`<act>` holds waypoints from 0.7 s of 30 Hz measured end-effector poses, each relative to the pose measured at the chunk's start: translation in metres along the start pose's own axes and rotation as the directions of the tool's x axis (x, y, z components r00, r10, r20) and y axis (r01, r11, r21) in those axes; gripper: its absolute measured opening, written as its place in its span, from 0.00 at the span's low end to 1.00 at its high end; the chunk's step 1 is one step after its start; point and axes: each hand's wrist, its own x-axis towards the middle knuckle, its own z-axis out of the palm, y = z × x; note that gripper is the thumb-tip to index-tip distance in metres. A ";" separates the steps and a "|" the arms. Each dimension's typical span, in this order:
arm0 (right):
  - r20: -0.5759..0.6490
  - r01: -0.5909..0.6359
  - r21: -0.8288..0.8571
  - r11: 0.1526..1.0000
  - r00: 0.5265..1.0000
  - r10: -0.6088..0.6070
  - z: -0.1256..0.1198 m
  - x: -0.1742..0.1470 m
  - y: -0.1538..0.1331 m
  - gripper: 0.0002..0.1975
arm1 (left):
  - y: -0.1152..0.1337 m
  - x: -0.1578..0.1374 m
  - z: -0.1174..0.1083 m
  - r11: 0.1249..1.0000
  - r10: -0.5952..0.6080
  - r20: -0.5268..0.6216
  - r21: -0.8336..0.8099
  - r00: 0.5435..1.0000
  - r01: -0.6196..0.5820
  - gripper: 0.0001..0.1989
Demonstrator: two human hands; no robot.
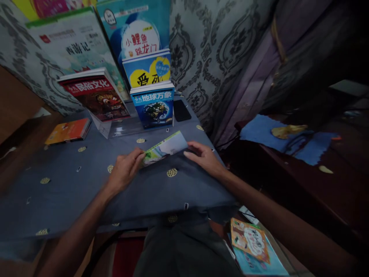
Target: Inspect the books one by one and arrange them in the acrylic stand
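Note:
A thin booklet with a pale blue and green cover and a green strip along its upper edge is held tilted above the cloth-covered table. My left hand pinches its left end between thumb and fingers. At the right end, my right hand has its thumb and fingertips at the edge, gripping it lightly. Just beyond the booklet, a blue book with a picture of the Earth stands upright in a rack. To its left leans a red-covered book on the same rack.
Taller books, including a white-and-green one and a teal one, stand behind. An orange book lies left and a black phone right on the table. Books lie low right; a blue cloth covers another surface.

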 end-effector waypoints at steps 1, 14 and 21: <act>-0.025 -0.030 0.081 0.996 0.999 0.032 0.003 0.002 -0.001 0.22 | 0.006 0.002 -0.004 0.998 -0.040 -0.020 -0.049 0.999 0.039 0.19; -0.013 -0.166 0.435 0.885 0.982 0.191 0.020 0.029 -0.032 0.19 | 0.006 -0.005 0.043 0.305 -0.568 0.188 -0.856 0.802 0.417 0.29; -0.143 -0.188 -0.174 0.967 0.976 0.164 0.008 0.049 0.008 0.11 | -0.019 -0.008 0.036 0.910 -0.349 0.135 -0.187 0.927 0.370 0.16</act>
